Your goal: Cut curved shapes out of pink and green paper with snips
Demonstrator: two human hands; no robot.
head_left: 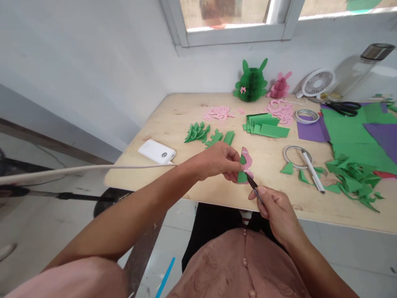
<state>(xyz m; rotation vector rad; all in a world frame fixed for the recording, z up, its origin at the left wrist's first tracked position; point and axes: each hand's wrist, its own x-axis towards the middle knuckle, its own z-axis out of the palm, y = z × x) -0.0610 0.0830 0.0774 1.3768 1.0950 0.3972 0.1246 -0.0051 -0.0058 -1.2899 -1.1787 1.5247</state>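
My left hand [225,163] pinches a small piece of green paper [242,178] between thumb and fingers, above the table's front part. A pink paper cutout [247,158] with a curved outline lies against that green piece. My right hand [274,205] is closed round a slim black pointed tool [254,188]; its exact kind is hard to make out. The tool's tip meets the lower edge of the paper, close to my left thumb. Just beyond my left hand lie folded green paper strips [228,138] and leaf-like green cutouts [197,131].
Pink cutouts [218,112], stacked green strips [266,125], tape [306,116], black-handled scissors [343,108] and a white pen [313,170] lie about. Green scraps [356,180] heap at right. A white power bank [157,151] with a cable sits left. Green [252,85] and pink paper rabbits [280,85] stand behind.
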